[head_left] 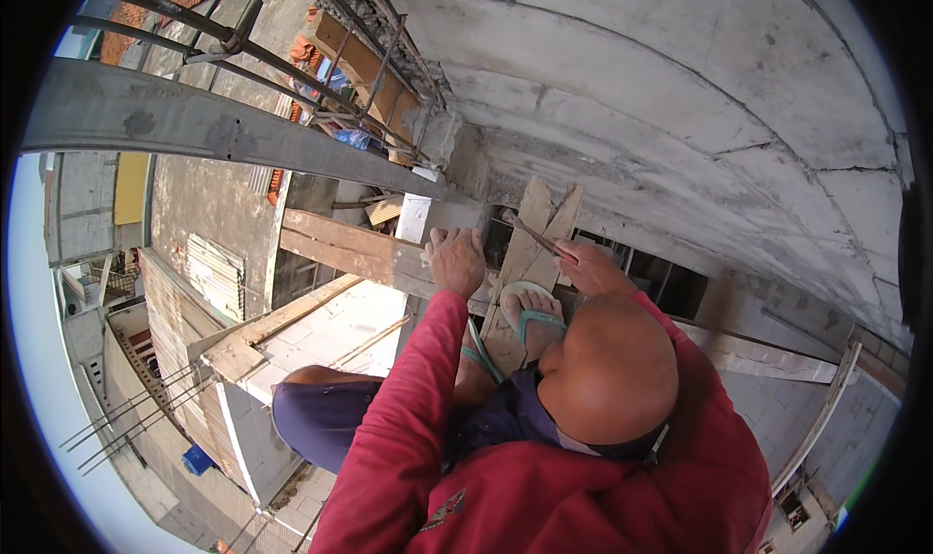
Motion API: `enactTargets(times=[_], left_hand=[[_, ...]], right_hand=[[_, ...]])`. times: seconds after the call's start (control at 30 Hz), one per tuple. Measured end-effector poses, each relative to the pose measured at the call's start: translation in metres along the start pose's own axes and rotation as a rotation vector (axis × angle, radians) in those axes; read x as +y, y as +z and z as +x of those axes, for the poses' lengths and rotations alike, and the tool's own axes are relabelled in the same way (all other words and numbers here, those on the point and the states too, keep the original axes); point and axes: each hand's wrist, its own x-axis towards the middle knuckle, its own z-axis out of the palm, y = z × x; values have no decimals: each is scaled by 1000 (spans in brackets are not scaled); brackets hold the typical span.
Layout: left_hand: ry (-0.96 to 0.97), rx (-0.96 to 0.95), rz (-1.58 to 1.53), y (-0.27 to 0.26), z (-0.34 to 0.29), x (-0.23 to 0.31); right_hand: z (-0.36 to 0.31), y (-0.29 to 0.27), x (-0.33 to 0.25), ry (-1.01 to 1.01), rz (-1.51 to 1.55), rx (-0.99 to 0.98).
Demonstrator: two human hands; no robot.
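Note:
My left hand (455, 262) is closed over the edge of a long wooden plank (340, 246), its fingers bent and partly hidden, beside an upright white block (413, 218). In my right hand (595, 268) is a slim rust-brown metal tool (537, 234); its handle end is inside the fingers, and its far end points left over a rough board. My feet, in green-strapped sandals (533, 306), stand near the lower end of that rough, split-ended board (530, 262). My bent right knee is close to my right forearm.
A grey block wall (622, 78) rises at the right and ahead. A grey beam (224, 124) and steel reinforcing bars (228, 44) cross the upper left. Lower structures, with a corrugated sheet (215, 274) and a blue container (197, 459), lie far below on the left.

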Motion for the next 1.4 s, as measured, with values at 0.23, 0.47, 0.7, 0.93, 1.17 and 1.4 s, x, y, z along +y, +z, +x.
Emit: enactTargets(times=[0.23, 0.47, 0.7, 0.93, 1.17, 1.4], left_hand=[[-372, -384, -985, -8, 10, -8], [-258, -428, -1539, -72, 31, 33], [-116, -579, -1718, -131, 59, 59], [-291, -449, -1744, -157, 63, 61], [-54, -439, -2396, -136, 106, 77], [-423, -253, -2154, -139, 144, 85]], right_hand=[[4, 77, 60, -137, -633, 457], [22, 26, -9, -148, -301, 370], [89, -74, -142, -289, 579, 24], [125, -100, -210, -252, 643, 119], [175, -111, -240, -277, 934, 84], [196, -125, -246, -236, 368, 326]])
